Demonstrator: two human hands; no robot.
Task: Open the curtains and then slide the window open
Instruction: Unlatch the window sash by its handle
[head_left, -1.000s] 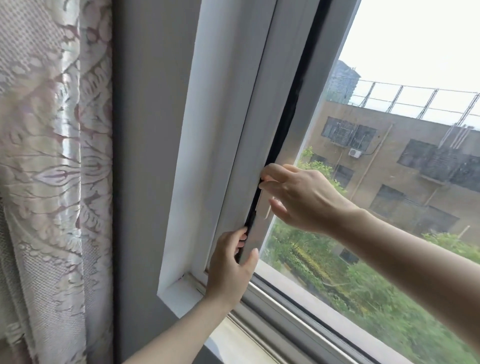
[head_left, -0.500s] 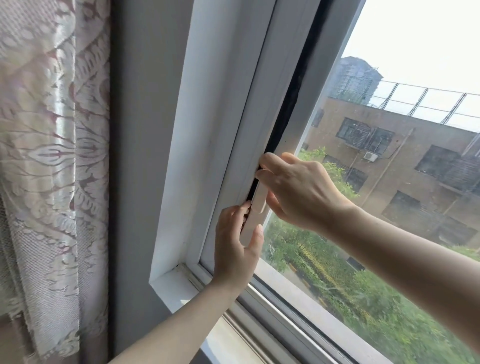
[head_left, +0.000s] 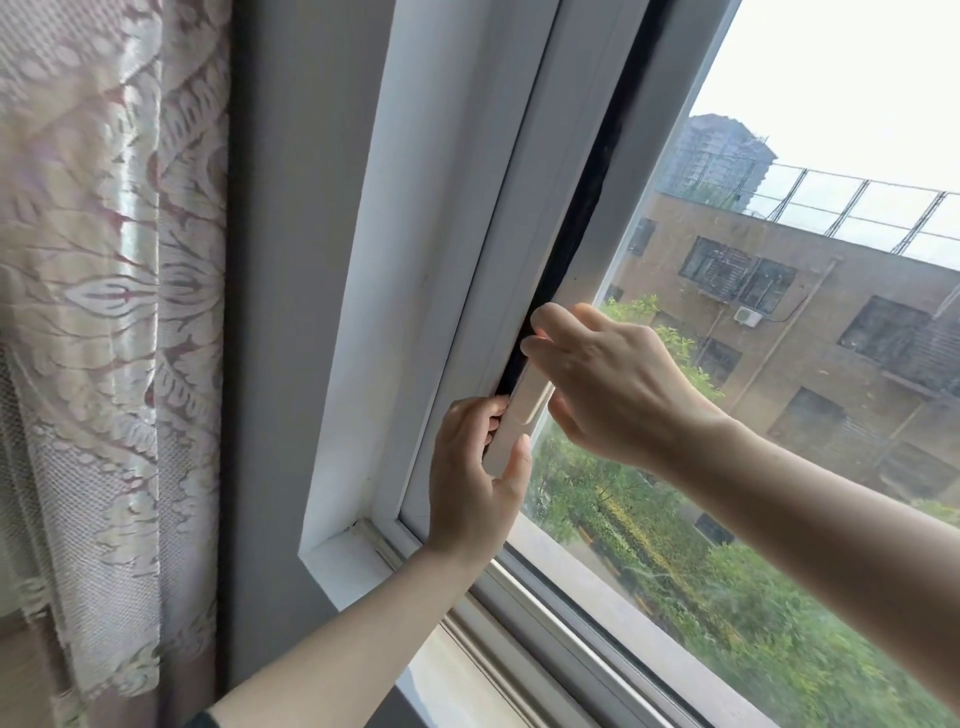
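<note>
The patterned lace curtain (head_left: 104, 312) hangs drawn aside, left of the white sliding window sash (head_left: 608, 234). Left hand (head_left: 475, 478) and right hand (head_left: 613, 384) curl their fingers around its white handle (head_left: 519, 415); sliding looks barely begun.

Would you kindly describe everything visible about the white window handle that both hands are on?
The window handle is a slim, elongated white bar, plastic or painted metal by its look, mounted upright along the sliding sash's left edge beside a dark gap. The left hand holds its lower part, fingers curled behind it and thumb in front. The right hand covers its top, fingertips at the gap. How it attaches is hidden.
</note>
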